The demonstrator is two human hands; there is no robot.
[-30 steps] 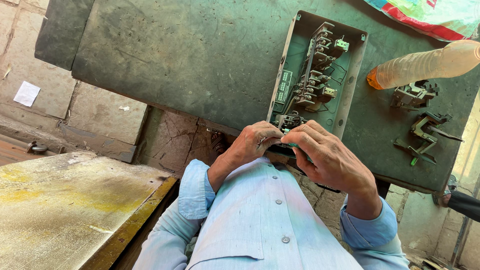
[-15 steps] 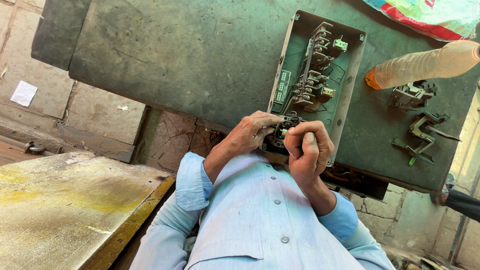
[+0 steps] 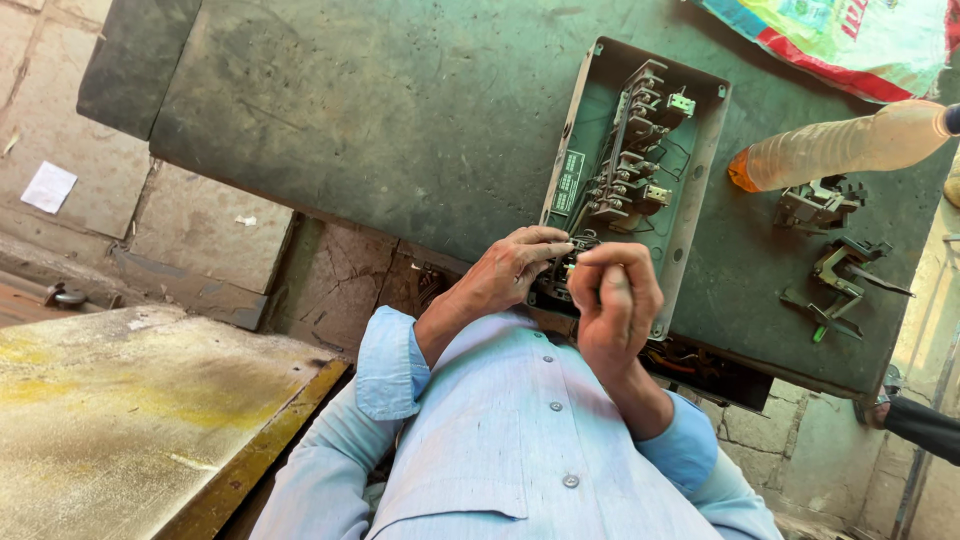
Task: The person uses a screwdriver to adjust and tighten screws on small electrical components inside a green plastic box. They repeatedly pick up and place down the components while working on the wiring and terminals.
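An open grey-green metal switch box (image 3: 700, 190) lies on a dark green metal table (image 3: 400, 110), with a row of dark switch contacts (image 3: 630, 150) inside. My left hand (image 3: 505, 272) reaches in from the left, its fingertips pinched on a small dark part (image 3: 572, 262) at the near end of the box. My right hand (image 3: 615, 305) is curled upright with its back toward me. Its fingertips meet the left hand's at the same part. What lies under the fingers is hidden.
A clear plastic bottle with an orange base (image 3: 850, 145) lies right of the box. Two loose metal switch pieces (image 3: 820, 205) (image 3: 845, 285) sit below it. A coloured sack (image 3: 850, 40) is at the far right; a yellowed metal plate (image 3: 130, 410) at lower left.
My right hand has turned from lying flat over the box's near end to standing curled and upright. Both forearms have drawn in closer together.
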